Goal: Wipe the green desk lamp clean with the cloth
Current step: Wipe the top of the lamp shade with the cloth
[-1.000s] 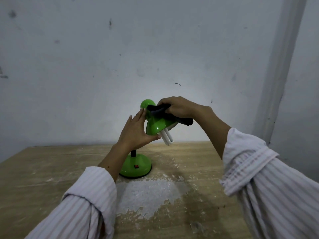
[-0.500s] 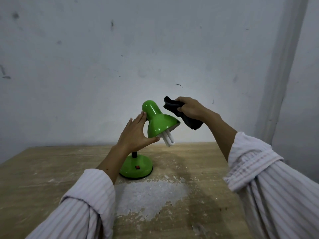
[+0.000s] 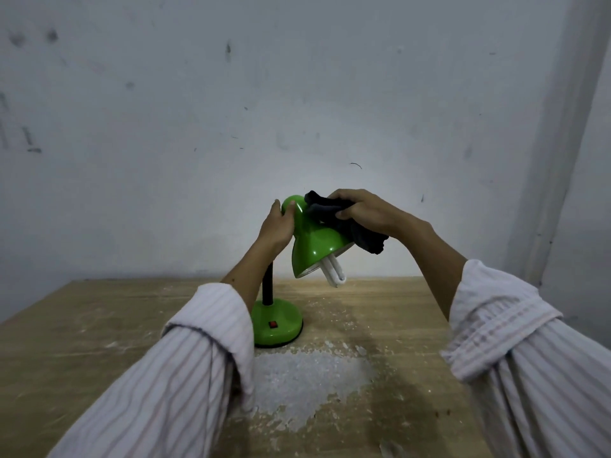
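While my left hand (image 3: 277,226) grips the green lamp (image 3: 312,247) at its top, my right hand (image 3: 358,209) clutches the dark cloth (image 3: 334,214) — pressed onto the shade.

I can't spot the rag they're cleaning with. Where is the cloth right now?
In the head view, the dark cloth is gripped in the right hand, pressed on the upper right side of the green lamp shade.

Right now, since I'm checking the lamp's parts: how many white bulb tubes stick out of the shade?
2, side by side: one tube and the other jut below the green shade rim; more may hide inside.
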